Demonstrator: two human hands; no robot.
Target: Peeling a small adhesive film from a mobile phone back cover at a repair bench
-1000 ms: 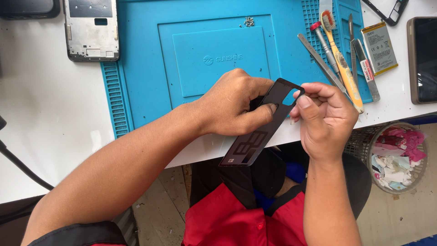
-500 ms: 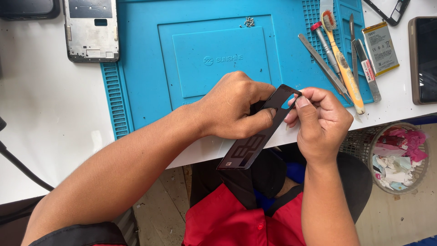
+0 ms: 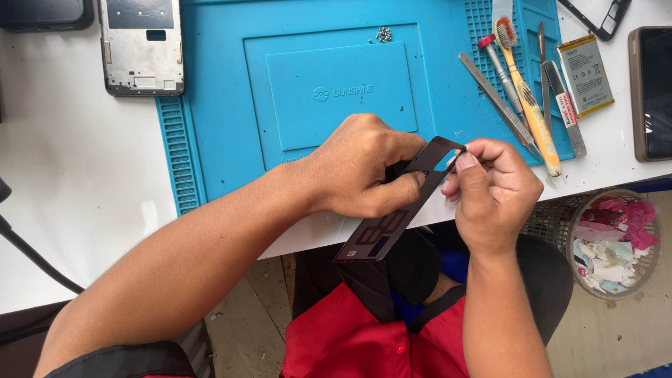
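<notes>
Over the near edge of the blue work mat (image 3: 231, 140), both hands close on a thin black cut-out panel (image 3: 392, 224) held tilted above the lap: the left hand (image 3: 357, 171) wraps its middle, and the right hand (image 3: 490, 192) pinches its upper corner between thumb and fingertips. The work looks best done with a steady left grip and small, gentle right-hand pulls, since so thin a sheet probably bends easily. The left fingers hide the panel's middle, and what the right fingertips grip there cannot be made out.

Over the last second the right hand (image 3: 490, 192) has slid its pinching fingertips (image 3: 463, 162) closer along the top end of the thin black panel (image 3: 392, 213), while the left hand (image 3: 364, 168) has closed further over its middle.
</notes>
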